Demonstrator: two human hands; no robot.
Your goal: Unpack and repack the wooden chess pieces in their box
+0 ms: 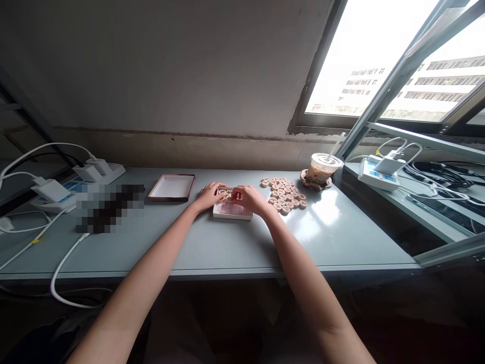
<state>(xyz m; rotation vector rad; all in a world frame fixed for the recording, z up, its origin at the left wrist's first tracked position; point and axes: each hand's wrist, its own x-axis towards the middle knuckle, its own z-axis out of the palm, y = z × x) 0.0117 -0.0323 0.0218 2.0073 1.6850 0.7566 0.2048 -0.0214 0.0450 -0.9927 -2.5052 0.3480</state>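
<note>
A shallow open box (232,216) lies on the table in front of me, with a paper printed with red lines showing inside. Two round wooden Chinese chess pieces (225,193) with dark characters sit along its far side. My left hand (207,197) grips the box's left wall, fingers at its far corner. Over the box's right part, my right hand (247,197) is closed with curled fingers; whatever it holds is hidden. Just right of that hand, several loose Chinese chess pieces (286,194) lie grouped flat on the table.
A box lid (172,188) lies inside-up on the grey table (227,253) at left. A lidded drink cup (323,169) with a straw stands in a cardboard holder at the back right. Power strips (96,177) and white cables flank the table; a blurred dark object (113,210) lies left.
</note>
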